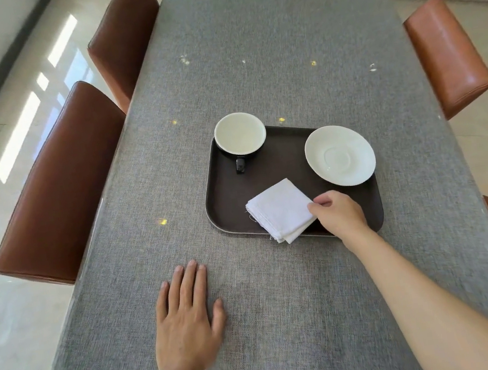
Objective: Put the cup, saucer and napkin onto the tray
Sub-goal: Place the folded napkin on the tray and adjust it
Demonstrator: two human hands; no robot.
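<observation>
A dark brown tray [228,193] lies on the grey table. In its far left corner stands a black cup [240,134] with a white inside, its handle pointing toward me. The white saucer [339,155] rests on the tray's far right part, its edge reaching over the rim. A folded white napkin [280,211] lies on the tray's near side, one corner hanging over the near rim. My right hand [340,213] pinches the napkin's right corner between thumb and fingers. My left hand [188,320] lies flat on the table, fingers spread, holding nothing.
The grey cloth-covered table [264,55] stretches away from me. Two brown leather chairs [57,193] stand along its left side, and two orange-brown chairs [448,59] along its right. Glossy floor tiles surround the table.
</observation>
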